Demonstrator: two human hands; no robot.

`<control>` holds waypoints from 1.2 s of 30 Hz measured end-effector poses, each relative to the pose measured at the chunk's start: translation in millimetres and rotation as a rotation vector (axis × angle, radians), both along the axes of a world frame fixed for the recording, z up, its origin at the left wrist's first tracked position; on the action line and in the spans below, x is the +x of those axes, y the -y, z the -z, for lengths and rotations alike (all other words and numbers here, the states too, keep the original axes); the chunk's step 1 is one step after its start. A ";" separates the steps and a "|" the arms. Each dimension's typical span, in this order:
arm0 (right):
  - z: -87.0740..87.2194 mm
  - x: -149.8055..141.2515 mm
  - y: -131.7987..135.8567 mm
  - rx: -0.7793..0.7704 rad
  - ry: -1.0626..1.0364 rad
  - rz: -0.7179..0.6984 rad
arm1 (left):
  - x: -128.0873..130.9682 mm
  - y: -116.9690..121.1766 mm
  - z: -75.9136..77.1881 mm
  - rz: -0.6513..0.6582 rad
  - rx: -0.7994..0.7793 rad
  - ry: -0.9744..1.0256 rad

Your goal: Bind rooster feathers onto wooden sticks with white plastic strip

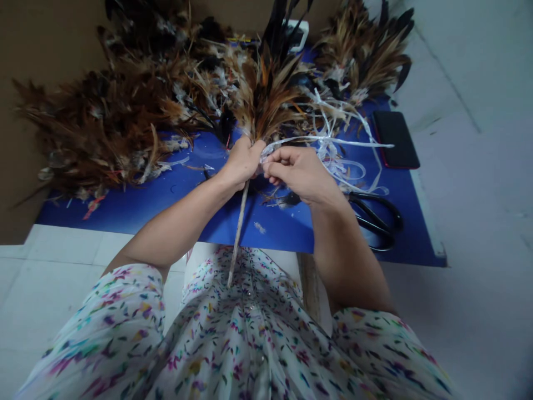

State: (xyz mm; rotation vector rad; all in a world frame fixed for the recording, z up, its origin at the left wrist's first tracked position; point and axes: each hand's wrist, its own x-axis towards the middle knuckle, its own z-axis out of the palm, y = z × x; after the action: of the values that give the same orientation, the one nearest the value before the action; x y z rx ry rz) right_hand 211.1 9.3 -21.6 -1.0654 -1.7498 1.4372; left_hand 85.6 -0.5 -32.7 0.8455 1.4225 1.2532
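Observation:
My left hand (241, 163) is closed around a thin wooden stick (237, 233) at the base of a bunch of brown and black feathers (270, 91) that fans upward from my grip. My right hand (297, 172) sits right beside it, fingers pinched on a white plastic strip (328, 141) that leads from the bunch's base off to the right. The stick's lower end points down toward my lap. Both hands hover over a blue table (158, 200).
A large heap of loose brown feathers (104, 116) covers the table's left and back. Another feather bundle (366, 50) lies at the back right. A tangle of white strips (345, 166), black scissors (375, 216) and a dark phone (395, 139) lie to the right.

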 end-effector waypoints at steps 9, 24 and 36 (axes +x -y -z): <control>-3.5 -0.1 11.0 0.274 -0.001 0.073 | -3.3 -1.5 -4.7 -0.040 0.045 -0.120; 1.9 -5.8 22.3 0.706 0.298 0.030 | -4.4 -1.6 0.5 -0.026 0.069 -0.041; 5.5 -6.8 17.3 0.549 0.176 0.128 | -1.7 -1.3 -5.7 -0.076 0.007 -0.061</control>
State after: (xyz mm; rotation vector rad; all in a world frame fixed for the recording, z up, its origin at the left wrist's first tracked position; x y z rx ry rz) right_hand 204.2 -8.0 -27.1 -0.9949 -1.9964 0.7310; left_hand 83.9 0.8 -27.1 0.8474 1.5116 1.2995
